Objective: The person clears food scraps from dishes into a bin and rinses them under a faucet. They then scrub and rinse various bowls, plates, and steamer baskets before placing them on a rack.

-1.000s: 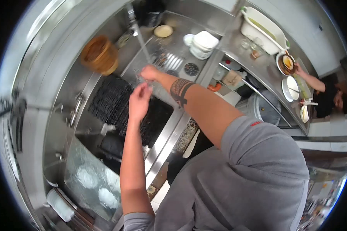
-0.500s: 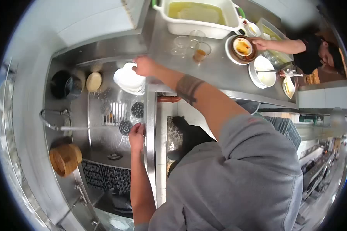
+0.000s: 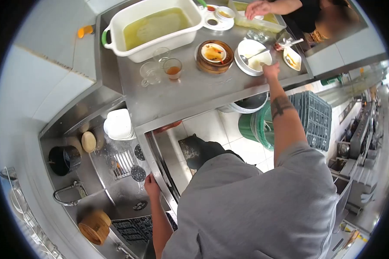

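Right hand (image 3: 270, 70): at the near rim of the white bowl (image 3: 248, 45), fingers bent; whether they pinch it cannot be told. Left hand (image 3: 151, 184): low at the sink's metal edge (image 3: 161, 181), fingers drawn together; whether anything is held cannot be told. Bowl: upright on the counter (image 3: 190, 97), a spoon (image 3: 260, 52) leaning inside, between the round wooden basket (image 3: 221, 67) and the pointed dish (image 3: 292, 59). Judgement: good handling calls for thumb and fingers firmly astride the rim, bowl level, spoon contained, clear of both neighbours. Another person's hand (image 3: 258, 9) is nearby, beyond the bowl.
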{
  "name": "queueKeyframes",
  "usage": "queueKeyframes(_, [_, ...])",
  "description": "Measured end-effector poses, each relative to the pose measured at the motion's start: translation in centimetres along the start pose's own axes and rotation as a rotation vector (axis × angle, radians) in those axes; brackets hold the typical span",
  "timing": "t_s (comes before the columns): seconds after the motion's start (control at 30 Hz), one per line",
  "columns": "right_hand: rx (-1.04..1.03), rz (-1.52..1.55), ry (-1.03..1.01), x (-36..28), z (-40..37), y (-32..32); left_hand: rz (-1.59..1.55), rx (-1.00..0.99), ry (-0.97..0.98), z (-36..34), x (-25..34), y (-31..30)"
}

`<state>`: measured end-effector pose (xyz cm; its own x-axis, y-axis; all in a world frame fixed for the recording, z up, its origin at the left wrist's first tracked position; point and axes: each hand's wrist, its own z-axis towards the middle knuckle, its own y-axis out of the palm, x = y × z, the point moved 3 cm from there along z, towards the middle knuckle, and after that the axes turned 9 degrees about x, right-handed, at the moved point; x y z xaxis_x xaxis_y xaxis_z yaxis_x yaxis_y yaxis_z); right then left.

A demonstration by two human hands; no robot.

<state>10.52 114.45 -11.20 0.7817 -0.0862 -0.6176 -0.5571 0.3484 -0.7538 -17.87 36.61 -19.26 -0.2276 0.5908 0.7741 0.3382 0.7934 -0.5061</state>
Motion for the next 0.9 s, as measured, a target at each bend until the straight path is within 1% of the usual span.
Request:
queueKeyframes(0.03, [-0.319,0.136,0.132,2.4,1.7,2.9,-0.002,-0.007,0.003,0.5,-0.8,-0.1])
queueKeyframes(0.07, [-0.305,0.135,0.145,3.9,3.1,5.1,-0.007,-0.017,0.004,0.8,-1.1,0.0])
queueKeyframes(0.1, [-0.436,0.086,0.112,5.3,4.4,7.7,-0.071,-0.022,-0.077,-0.2,1.3,0.2])
queueKeyframes(0.13, [-0.567,0.039,0.08,5.0,3.8,7.0,-0.065,-0.04,-0.062,0.9,0.2,0.0])
queueKeyframes(0.17, [-0.53,0.14,0.193,4.9,3.0,6.3,-0.051,-0.12,-0.046,2.1,-0.8,-0.3])
queueKeyframes(0.2, [-0.483,0.248,0.304,3.1,1.0,4.0,-0.038,-0.197,-0.029,3.1,-1.6,-0.2])
queueKeyframes(0.23, [-0.425,0.354,0.408,1.0,-1.3,1.6,-0.068,-0.204,-0.152,3.3,-1.5,-0.4])
queueKeyframes(0.27, [-0.414,0.357,0.414,0.8,-2.1,0.9,-0.066,-0.213,-0.144,3.4,-1.0,-0.6])
queueKeyframes(0.33, [-0.474,0.313,0.43,0.8,-2.2,0.1,-0.079,-0.292,-0.153,3.5,-0.1,-0.9])
queueKeyframes(0.37, [-0.543,0.291,0.336,0.9,-2.1,-0.3,-0.012,-0.281,-0.124,3.4,0.5,-1.1])
queueKeyframes(0.4, [-0.612,0.276,0.241,0.8,-2.3,-0.6,-0.018,-0.27,-0.113,3.2,0.8,-1.1])
queueKeyframes(0.47, [-0.716,0.321,0.132,-0.2,-2.6,-3.4,0.194,-0.161,0.155,3.1,1.8,-1.7])
queueKeyframes(0.5, [-0.72,0.338,0.136,0.0,-1.8,-4.1,0.223,-0.053,0.224,2.4,3.4,-1.5])
queueKeyframes(0.53, [-0.674,0.3,0.097,0.6,-0.2,-4.7,0.233,-0.047,0.236,1.0,6.1,-0.7])
queueKeyframes(0.57, [-0.625,0.26,0.065,1.0,1.7,-5.0,0.279,0.115,0.281,-1.2,10.6,-0.1])
queueKeyframes(0.6, [-0.623,0.268,0.079,1.4,4.1,-5.1,0.32,0.274,0.322,-2.3,13.9,0.9])
queueKeyframes(0.63, [-0.247,0.165,-0.129,1.6,6.7,-6.2,0.307,0.343,0.328,-2.3,15.8,2.2])
queueKeyframes(0.67, [0.128,0.048,-0.331,1.8,8.9,-7.6,0.321,0.335,0.333,-2.3,17.6,3.7])
queueKeyframes(0.73, [0.254,0.254,-0.343,0.9,13.5,-9.5,0.486,0.386,0.536,-3.8,26.9,9.8])
queueKeyframes(0.77, [0.255,0.247,-0.331,1.3,16.1,-9.4,0.411,0.273,0.662,-3.2,29.7,13.7])
queueKeyframes(0.8, [0.358,0.23,-0.386,1.5,18.3,-9.7,0.334,0.155,0.784,-2.6,32.3,17.6])
queueKeyframes(0.83, [0.466,0.215,-0.446,1.4,20.4,-10.4,0.253,0.035,0.769,-2.2,35.1,22.1])
queueKeyframes(0.87, [0.297,0.328,-0.275,0.1,21.5,-11.6,0.169,-0.083,0.75,-2.3,38.0,27.4])
queueKeyframes(0.9, [0.159,0.285,-0.337,-0.8,22.9,-12.4,0.108,-0.216,0.856,-4.5,43.2,32.4])
